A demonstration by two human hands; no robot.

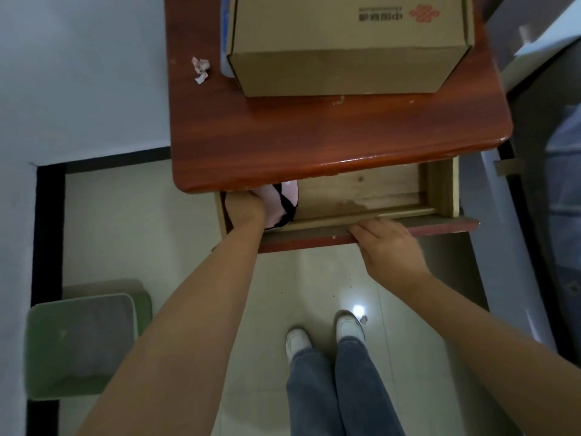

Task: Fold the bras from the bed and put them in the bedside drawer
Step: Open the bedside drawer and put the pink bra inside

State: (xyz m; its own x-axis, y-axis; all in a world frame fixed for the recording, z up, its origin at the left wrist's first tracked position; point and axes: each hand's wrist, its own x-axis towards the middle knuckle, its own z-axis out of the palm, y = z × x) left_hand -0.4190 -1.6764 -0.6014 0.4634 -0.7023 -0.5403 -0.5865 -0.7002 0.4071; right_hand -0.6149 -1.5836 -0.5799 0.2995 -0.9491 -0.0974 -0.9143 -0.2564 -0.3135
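A left hand [244, 209] pressed a pink bra [281, 204] into the open drawer [361, 196], apparently gripping it; the right hand [388, 247] clasped the drawer front.

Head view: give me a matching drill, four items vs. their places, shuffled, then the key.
Items
1. bra
2. cardboard box
3. right hand
4. crumpled paper

Places
A. on the nightstand top, left of the box
B. gripping the drawer's front edge
C. inside the drawer, at its left end, under the left hand
D. on the nightstand top, at the back

Pairs: 1-C, 2-D, 3-B, 4-A
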